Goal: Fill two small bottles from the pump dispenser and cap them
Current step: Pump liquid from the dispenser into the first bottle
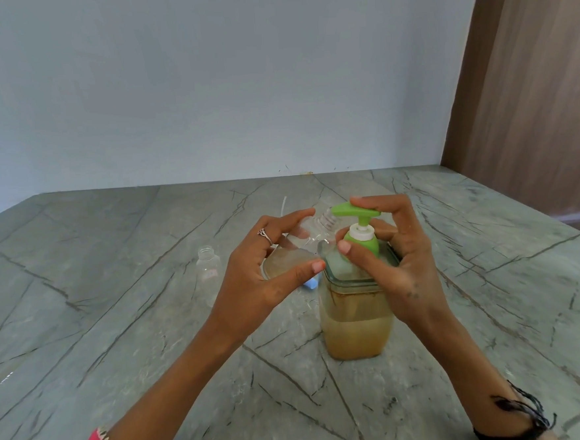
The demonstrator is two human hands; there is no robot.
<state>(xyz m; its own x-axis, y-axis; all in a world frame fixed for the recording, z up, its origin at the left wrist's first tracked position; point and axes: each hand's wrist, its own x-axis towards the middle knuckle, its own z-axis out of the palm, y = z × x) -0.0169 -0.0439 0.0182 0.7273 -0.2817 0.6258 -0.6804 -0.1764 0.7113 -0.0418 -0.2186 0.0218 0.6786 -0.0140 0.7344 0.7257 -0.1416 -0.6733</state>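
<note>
Fingers [366,202] over pump dispenser [356,284]; grey veined countertop [118,335].

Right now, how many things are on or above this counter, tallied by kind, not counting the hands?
Small clear bottles: 2, one held tilted, one standing
Pump dispenser: 1
Blue cap: 1
Thin clear tube: 1
Total: 5

Clear plastic bottle [312,239]; veined matt stone countertop [115,300]
</note>
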